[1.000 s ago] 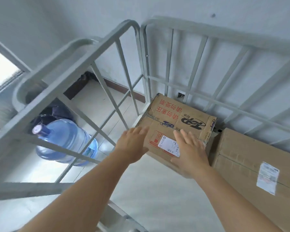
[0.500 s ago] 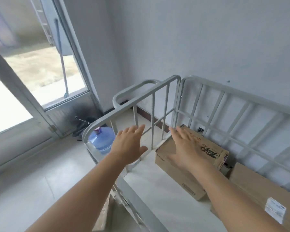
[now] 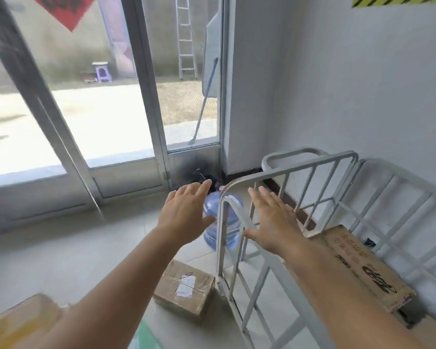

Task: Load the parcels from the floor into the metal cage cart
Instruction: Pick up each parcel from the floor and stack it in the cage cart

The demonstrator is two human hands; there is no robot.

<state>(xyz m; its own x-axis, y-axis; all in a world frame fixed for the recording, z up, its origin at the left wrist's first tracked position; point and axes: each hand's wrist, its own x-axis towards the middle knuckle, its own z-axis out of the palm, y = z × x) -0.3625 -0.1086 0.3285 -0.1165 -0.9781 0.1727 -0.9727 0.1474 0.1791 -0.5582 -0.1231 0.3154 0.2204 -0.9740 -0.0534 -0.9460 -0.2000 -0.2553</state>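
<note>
The fingers (image 3: 199, 188) of the left hand (image 3: 184, 212) are straight and slightly spread, holding nothing, raised in the air to the left of the metal cage cart (image 3: 282, 177). The right hand (image 3: 272, 220) is likewise flat with its fingers (image 3: 264, 195) loosely spread and empty, hovering over the cart's near side rail. Inside the cart, a printed cardboard box (image 3: 363, 263) lies on the cart's bed against the back bars, partly hidden by the right forearm. On the pale tiled floor (image 3: 61, 248), just outside the cart's corner, sits a small taped parcel (image 3: 185, 289) with a white label on top. At the bottom left edge a blurred yellow and brown package (image 3: 18, 321) shows in part. A blue water jug (image 3: 230, 222) stands on the floor behind the cart's end bars, between the two hands as seen from here. Beyond it, glass doors (image 3: 106, 96) in metal frames look out onto a bright yard with a ladder (image 3: 185, 36) and a purple stool (image 3: 101, 71). The white wall (image 3: 350, 84) runs behind the cart, with a strip of yellow and black hazard tape (image 3: 398, 0) at the top.
</note>
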